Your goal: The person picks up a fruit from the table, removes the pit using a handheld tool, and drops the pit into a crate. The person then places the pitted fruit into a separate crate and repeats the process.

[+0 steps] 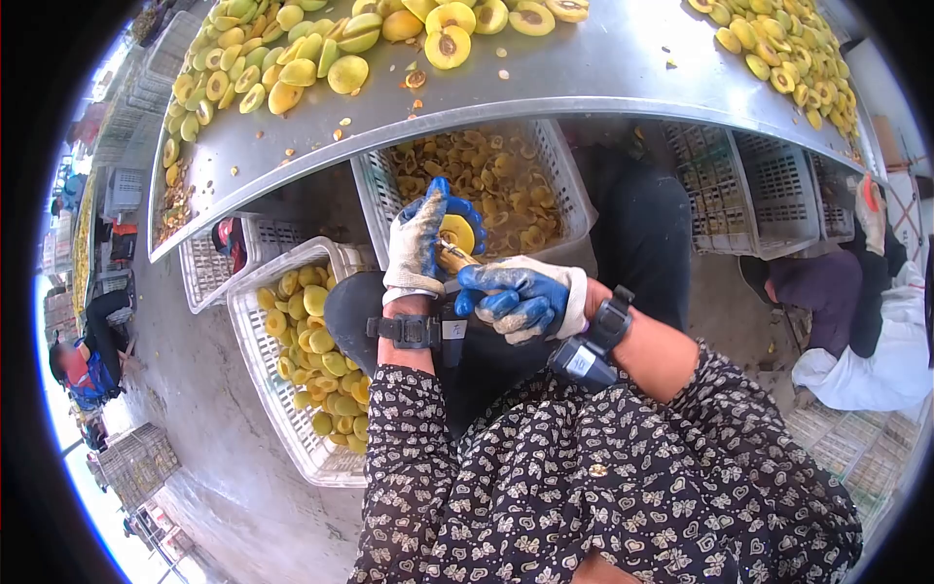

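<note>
Head view: the left hand (416,243) has its gloved fingers (470,209) curled over a yellow fruit (457,232), which sits cupped between fingertips and palm. The right hand (520,297) lies just below those fingers. It is closed tight on a short tool (450,258) whose tip points up into the fruit. The working end is hidden, so it cannot be told whether it is a blade or a scoop.

The tool bears toward the left palm, so a slip off wet flesh would likely carry it into the glove behind the fruit. The fruit is held mostly by the fingertips, and a hard twist could pop it loose. It might then fall short of the crate (574,195) just beyond the fingers, or of the left crate (251,375) beside the left wrist. Slick gloves would make either slip more likely. The table (584,78) edge hangs close above the fingers, so a raised hand could knock it.
</note>
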Demonstrator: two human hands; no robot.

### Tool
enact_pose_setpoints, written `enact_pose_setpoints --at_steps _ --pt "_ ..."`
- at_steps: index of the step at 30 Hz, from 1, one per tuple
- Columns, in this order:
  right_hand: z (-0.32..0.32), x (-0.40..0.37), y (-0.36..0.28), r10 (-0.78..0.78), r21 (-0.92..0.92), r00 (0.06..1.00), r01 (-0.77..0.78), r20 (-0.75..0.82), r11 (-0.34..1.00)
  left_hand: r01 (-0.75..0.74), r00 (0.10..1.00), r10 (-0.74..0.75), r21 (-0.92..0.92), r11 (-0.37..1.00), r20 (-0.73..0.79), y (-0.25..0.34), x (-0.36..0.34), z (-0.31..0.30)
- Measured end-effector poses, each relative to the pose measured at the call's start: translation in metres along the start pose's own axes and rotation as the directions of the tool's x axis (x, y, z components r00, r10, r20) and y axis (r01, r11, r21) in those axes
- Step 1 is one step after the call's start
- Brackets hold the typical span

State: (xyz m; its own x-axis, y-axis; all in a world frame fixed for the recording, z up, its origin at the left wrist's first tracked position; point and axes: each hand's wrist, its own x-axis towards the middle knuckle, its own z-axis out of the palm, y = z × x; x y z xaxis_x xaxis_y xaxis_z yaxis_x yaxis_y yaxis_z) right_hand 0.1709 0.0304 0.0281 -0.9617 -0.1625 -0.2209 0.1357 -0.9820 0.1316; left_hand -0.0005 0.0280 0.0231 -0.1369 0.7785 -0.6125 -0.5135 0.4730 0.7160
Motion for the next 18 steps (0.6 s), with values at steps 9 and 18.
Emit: enact_pose_setpoints --at_steps 9,18 --pt "0.002 -0.012 0.005 -0.248 -0.023 0.967 0.249 0.059 0.968 -0.301 0.954 0.273 -0.406 0.863 -0.127 -0.008 0.023 -0.034" --pt "-0.047 -0.019 -0.017 -0.817 -0.783 0.527 -0.601 -0.236 -0.161 -0.684 0.537 0.662 0.190 0.705 -0.523 0.064 -0.072 -0.119"
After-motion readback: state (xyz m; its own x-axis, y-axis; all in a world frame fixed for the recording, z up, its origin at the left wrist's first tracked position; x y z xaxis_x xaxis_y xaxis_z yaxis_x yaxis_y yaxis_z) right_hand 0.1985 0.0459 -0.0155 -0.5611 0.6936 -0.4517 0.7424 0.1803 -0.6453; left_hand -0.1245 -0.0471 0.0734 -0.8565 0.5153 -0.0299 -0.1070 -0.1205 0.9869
